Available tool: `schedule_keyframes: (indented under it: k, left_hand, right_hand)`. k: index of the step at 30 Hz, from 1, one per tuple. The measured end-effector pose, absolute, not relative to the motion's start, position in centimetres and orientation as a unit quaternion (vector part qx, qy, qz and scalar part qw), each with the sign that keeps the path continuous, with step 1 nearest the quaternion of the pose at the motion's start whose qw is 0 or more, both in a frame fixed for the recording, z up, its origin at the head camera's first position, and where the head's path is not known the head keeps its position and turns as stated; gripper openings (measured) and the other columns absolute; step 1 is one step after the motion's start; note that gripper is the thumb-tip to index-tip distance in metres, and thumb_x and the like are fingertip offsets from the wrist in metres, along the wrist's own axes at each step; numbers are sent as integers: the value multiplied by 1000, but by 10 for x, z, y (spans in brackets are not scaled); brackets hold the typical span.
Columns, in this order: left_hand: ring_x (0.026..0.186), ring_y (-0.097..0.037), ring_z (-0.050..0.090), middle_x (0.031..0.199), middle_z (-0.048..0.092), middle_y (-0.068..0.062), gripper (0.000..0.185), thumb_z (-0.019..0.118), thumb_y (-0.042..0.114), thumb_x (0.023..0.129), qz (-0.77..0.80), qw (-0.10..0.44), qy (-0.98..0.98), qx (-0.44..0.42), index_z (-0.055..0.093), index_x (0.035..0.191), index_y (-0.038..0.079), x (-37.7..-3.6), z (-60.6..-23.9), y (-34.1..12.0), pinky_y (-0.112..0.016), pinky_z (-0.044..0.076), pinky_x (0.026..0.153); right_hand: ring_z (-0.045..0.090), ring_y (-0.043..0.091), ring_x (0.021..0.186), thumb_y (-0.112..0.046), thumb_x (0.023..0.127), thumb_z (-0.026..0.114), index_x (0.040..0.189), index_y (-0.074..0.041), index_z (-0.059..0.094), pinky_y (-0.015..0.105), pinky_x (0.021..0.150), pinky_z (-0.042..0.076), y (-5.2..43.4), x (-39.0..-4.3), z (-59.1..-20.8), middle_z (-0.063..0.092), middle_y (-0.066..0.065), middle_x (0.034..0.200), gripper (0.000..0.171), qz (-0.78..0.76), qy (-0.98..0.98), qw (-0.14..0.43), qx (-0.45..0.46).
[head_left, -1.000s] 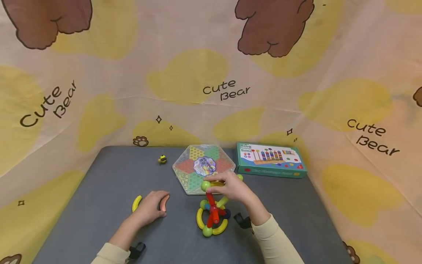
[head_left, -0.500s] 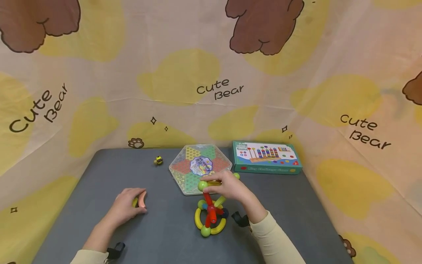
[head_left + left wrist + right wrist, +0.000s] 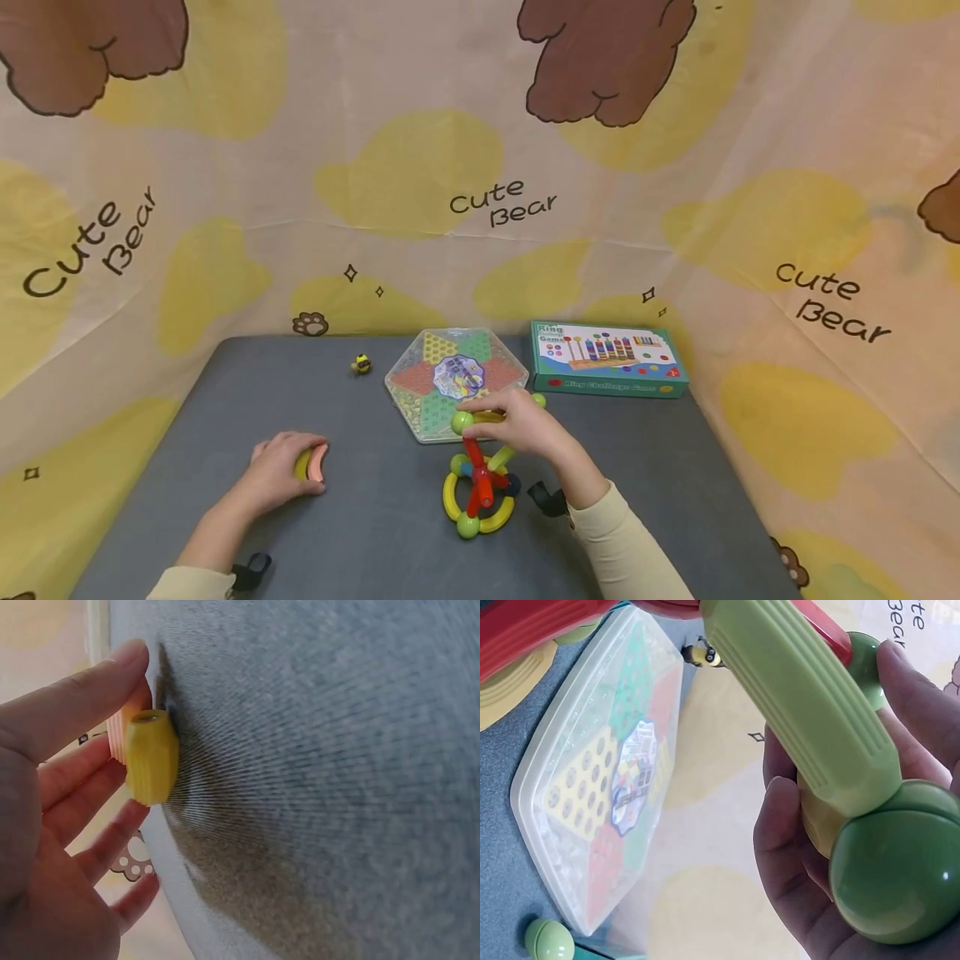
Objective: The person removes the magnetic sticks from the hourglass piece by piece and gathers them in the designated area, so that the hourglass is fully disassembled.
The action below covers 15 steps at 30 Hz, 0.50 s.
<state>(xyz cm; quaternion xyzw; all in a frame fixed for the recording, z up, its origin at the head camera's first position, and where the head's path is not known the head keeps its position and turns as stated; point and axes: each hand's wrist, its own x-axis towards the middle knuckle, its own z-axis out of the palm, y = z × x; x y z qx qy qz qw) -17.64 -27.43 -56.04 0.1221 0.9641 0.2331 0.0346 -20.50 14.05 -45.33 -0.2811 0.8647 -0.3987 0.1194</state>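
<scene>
My left hand [image 3: 281, 468] pinches a pink curved bar [image 3: 318, 463] at its ends, thumb and fingers spread around it. A yellow curved bar [image 3: 152, 759] sits right beside the pink one, on the palm side, close to the table surface. Over a stick-and-ball toy structure [image 3: 485, 479], my right hand [image 3: 525, 423] grips a yellow curved bar [image 3: 489, 415] at its top, next to a green ball [image 3: 462, 422]. Red sticks meet at the structure's middle, and its base is a yellow ring with balls. A light green stick [image 3: 802, 705] reaches a green ball [image 3: 896, 874] near the right palm.
Behind the structure lies a hexagonal checkers board box [image 3: 420, 408], with a green game box [image 3: 609, 358] at its right. A loose green ball [image 3: 549, 941] lies near those boxes. A small bee figure [image 3: 362, 364] stands at the back left of the grey table [image 3: 360, 533].
My left hand has carried the pink bar leftward to the yellow bar, then shifted slightly further left. My right hand has kept its grip at the structure's top.
</scene>
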Motion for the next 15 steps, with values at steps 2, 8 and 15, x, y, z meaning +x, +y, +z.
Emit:
schedule_keyframes:
  k: [2, 8, 15]
  left_hand:
    - [123, -41, 53, 128, 67, -13, 73, 96, 29, 64, 230, 46, 964, 123, 67, 127, 9, -177, -562, -274, -67, 33, 96]
    - [121, -41, 54, 126, 67, -11, 73, 97, 29, 61, 237, 54, 962, 129, 67, 125, 11, -178, -561, -274, -66, 38, 91]
    - [125, -43, 51, 132, 63, -13, 82, 97, 30, 61, 234, 64, 962, 127, 62, 132, 11, -175, -558, -274, -67, 38, 92]
  right_hand:
    - [65, 8, 97, -32, 90, 77, 128, -25, 72, 25, 82, 55, 141, -205, -454, 71, -4, 126, 38, -397, 865, 119, -283]
    - [66, 7, 96, -31, 90, 77, 127, -26, 72, 26, 82, 55, 141, -205, -455, 70, -5, 128, 37, -400, 866, 117, -277]
    - [65, 13, 93, -30, 90, 77, 127, -26, 72, 26, 80, 55, 141, -205, -453, 71, -5, 127, 37, -402, 865, 120, -276]
